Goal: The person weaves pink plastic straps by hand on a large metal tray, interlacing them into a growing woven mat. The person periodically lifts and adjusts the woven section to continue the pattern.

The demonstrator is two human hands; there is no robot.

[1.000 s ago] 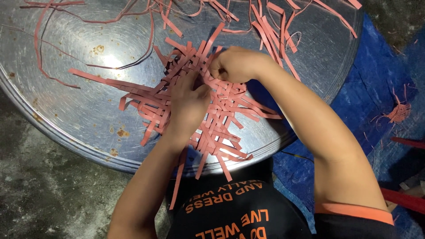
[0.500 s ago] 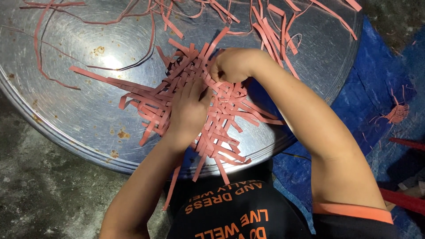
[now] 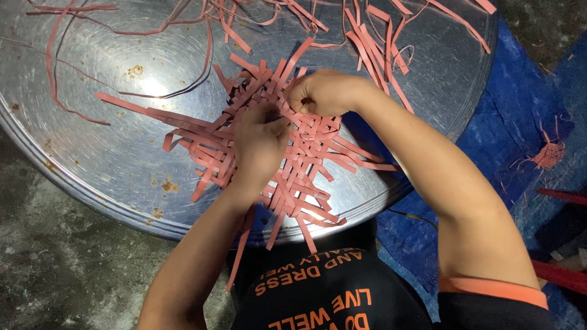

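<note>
Rough grey concrete floor point(image 3: 55, 269) shows at the lower left, and on it sits a big round metal tray point(image 3: 122, 177), dull silver with a few rust specks and a bright glare spot near its upper left. To the right of the tray lies a crumpled blue tarp point(image 3: 507, 122) with a small tangle of red strips point(image 3: 547, 154) on it. At the middle of the tray rests a flat woven mat of red strips point(image 3: 299, 177), its crossed bands packed tight in the centre and their loose ends sticking out in all directions, some reaching past the near rim of the tray. The left hand point(image 3: 260, 143) lies palm-down on the mat, fingers bent and pressing on the weave, with the fingertips pinched together at a strip near the mat's upper middle. The right hand point(image 3: 324, 91) is curled closed just above and to the right of it, its fingers gripping a strip at the mat's upper edge; the two hands nearly touch. More loose red strips point(image 3: 367, 43) are scattered over the far half of the tray, some long and thin, some curling. At the bottom edge shows the person's black shirt with orange lettering point(image 3: 330, 293).
</note>
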